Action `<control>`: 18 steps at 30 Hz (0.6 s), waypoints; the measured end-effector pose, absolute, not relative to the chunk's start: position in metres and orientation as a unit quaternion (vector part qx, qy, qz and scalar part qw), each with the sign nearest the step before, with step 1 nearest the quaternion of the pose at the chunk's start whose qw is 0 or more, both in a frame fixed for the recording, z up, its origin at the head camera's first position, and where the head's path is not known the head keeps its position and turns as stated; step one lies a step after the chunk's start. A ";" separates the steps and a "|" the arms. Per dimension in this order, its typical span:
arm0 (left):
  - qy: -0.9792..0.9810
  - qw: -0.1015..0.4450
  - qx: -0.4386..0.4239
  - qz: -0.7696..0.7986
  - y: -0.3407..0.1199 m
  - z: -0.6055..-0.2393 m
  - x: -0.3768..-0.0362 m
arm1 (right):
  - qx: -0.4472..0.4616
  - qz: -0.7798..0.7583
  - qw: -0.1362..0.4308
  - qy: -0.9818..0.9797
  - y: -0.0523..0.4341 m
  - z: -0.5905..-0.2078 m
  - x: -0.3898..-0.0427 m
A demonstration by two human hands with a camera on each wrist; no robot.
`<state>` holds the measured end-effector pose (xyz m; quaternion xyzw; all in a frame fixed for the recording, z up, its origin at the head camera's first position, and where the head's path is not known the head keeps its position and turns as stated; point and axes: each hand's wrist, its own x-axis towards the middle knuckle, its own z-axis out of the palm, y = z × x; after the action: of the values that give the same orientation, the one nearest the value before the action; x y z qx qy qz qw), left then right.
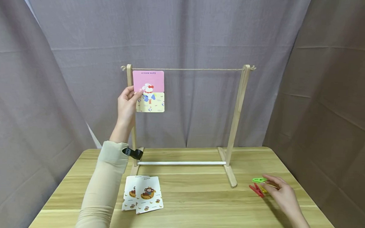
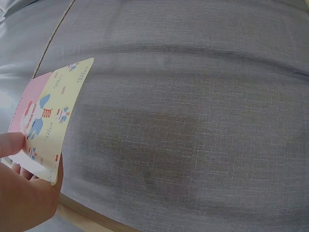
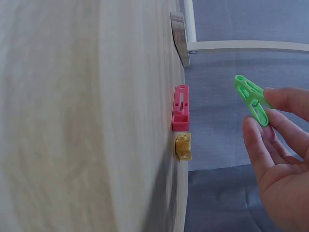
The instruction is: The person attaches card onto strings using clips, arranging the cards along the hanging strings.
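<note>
The pink and yellow picture card (image 1: pixel 148 91) is up at the left end of the twine line (image 1: pixel 187 69) of the wooden rack (image 1: pixel 237 122), pinched at its left edge by the left hand (image 1: pixel 126 107). It seems thin, light and a little bendy, so the edge is a good place to hold. On the table (image 1: pixel 197 208) at the near right, the right hand (image 1: pixel 283 194) pinches the green clothespin (image 3: pixel 252 99) between its fingertips, beside the red clothespin (image 3: pixel 181 108) and the yellow one (image 3: pixel 183 146). Two monkey cards (image 1: pixel 143 194) lie near the left.

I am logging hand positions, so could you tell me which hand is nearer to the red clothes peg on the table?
The right hand is nearer: it lies just beside the red peg, holding a green peg. The left hand is up at the string, holding a card.
</note>
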<state>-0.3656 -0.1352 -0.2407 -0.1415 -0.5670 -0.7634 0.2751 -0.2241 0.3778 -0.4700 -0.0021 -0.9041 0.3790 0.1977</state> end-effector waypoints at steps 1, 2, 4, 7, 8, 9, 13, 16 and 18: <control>-0.566 0.275 -0.142 -0.764 -0.135 -0.241 -0.366 | -0.002 0.380 0.198 -0.904 0.378 -0.470 -0.224; -0.564 0.275 -0.143 -0.765 -0.134 -0.240 -0.366 | -0.003 0.380 0.198 -0.904 0.378 -0.471 -0.224; -0.559 0.274 -0.146 -0.768 -0.133 -0.240 -0.366 | -0.006 0.380 0.193 -0.905 0.379 -0.471 -0.224; -0.557 0.275 -0.148 -0.770 -0.132 -0.239 -0.367 | -0.015 0.378 0.180 -0.908 0.382 -0.471 -0.225; -0.557 0.276 -0.147 -0.770 -0.132 -0.239 -0.366 | -0.016 0.377 0.175 -0.909 0.384 -0.470 -0.226; -0.557 0.277 -0.147 -0.769 -0.132 -0.239 -0.367 | -0.019 0.377 0.170 -0.910 0.386 -0.470 -0.228; -0.562 0.275 -0.146 -0.766 -0.133 -0.239 -0.367 | -0.030 0.378 0.152 -0.913 0.396 -0.468 -0.236; -0.569 0.271 -0.145 -0.763 -0.133 -0.240 -0.367 | -0.034 0.378 0.151 -0.913 0.404 -0.465 -0.242; -0.571 0.269 -0.145 -0.762 -0.133 -0.240 -0.367 | -0.035 0.373 0.160 -0.913 0.409 -0.463 -0.246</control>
<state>-0.3668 -0.1331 -0.2399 -0.1453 -0.5707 -0.7623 0.2685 -0.2459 0.4089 -0.4632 -0.0352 -0.9132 0.3730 0.1605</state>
